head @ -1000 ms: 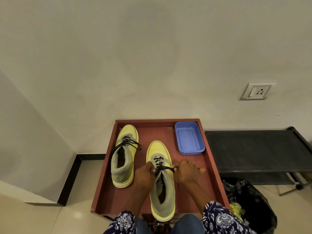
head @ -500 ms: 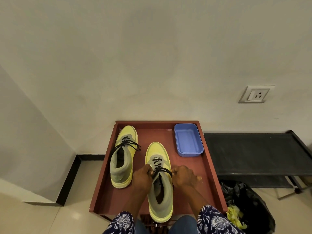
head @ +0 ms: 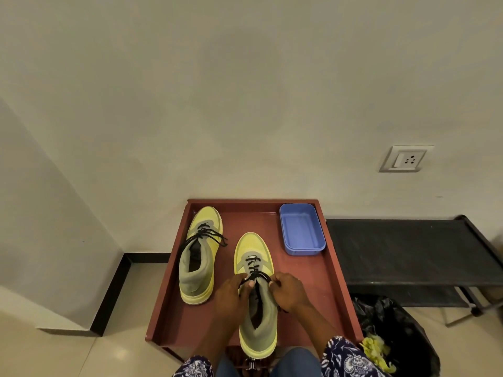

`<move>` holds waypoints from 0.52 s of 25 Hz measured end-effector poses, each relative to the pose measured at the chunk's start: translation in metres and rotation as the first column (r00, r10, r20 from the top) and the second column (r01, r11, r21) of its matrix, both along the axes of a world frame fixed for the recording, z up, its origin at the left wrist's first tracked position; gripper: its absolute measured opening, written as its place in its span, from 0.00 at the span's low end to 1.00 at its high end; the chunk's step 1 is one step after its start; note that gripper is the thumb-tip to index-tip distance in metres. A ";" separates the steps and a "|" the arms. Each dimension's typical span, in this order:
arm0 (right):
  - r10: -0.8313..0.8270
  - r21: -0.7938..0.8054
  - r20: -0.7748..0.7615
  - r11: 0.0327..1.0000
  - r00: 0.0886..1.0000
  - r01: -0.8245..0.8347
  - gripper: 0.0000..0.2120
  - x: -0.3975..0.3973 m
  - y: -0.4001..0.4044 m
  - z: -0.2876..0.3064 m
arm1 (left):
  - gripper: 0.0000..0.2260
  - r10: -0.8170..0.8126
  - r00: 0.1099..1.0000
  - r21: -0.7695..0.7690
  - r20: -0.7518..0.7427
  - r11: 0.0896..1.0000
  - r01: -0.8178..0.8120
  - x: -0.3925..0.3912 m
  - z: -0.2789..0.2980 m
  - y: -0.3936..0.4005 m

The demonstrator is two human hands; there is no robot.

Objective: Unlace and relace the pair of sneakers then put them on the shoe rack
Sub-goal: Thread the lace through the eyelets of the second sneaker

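Far-left sneaker: a yellow-and-grey high-top sneaker (head: 199, 254) stands on the left side of the reddish-brown raised-rim tray top (head: 333, 270), toe toward the wall; its black lace (head: 207, 234) is threaded, with the ends trailing loose over both sides.
Left hand: the left hand (head: 230, 292) pinches the black lace (head: 255, 271) of the near sneaker, fingers curled tight on the strand at the left edge of the tongue.
Near sneaker: the second yellow-and-grey high-top sneaker (head: 255, 300) sits at the tray's centre front, just beside its mate but not touching, heel at the front edge; its lace crosses only the lower eyelets, and the collar gapes open.
Right hand: the right hand (head: 289, 291) is clamped on the same lace from the right, its fingers curled around the strand; the two hands nearly meet over the tongue.
Blue tub: a light-blue rectangular plastic tub (head: 301, 229) rests in the tray's back right corner, well apart from both sneakers; nothing shows inside it.
Shoe rack: a low black metal rack (head: 408, 248) stands against the wall, right of the tray.
Bin bag: a black plastic bag (head: 392, 327) on the floor in front of the rack holds crumpled yellow scraps (head: 377, 352) at its mouth.
Wall: a white switch-and-socket plate (head: 405, 158) is mounted above the rack.
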State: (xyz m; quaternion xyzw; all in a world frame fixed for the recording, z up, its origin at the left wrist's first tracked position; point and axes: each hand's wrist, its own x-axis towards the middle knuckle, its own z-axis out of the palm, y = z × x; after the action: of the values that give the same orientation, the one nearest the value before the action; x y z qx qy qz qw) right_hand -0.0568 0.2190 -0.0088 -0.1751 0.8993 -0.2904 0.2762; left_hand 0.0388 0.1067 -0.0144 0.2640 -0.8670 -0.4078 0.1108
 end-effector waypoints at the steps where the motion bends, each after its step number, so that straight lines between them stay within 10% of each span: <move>1: 0.009 -0.011 0.000 1.000 1.000 -0.009 0.08 0.001 0.000 0.001 | 0.18 -0.009 1.000 0.026 -0.013 1.000 0.010 0.003 0.001 0.001; 13: -0.103 -0.080 0.025 0.991 0.994 0.105 0.07 0.006 0.005 -0.004 | 0.10 -0.030 0.992 -0.019 0.126 0.999 0.032 0.011 0.008 -0.004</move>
State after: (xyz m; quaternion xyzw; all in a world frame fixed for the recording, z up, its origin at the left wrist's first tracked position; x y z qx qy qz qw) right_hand -0.0510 0.2243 -0.0124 -0.1360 0.8918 -0.3425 0.2625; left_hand 0.0494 0.1024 -0.0067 0.2745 -0.8804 -0.3831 0.0523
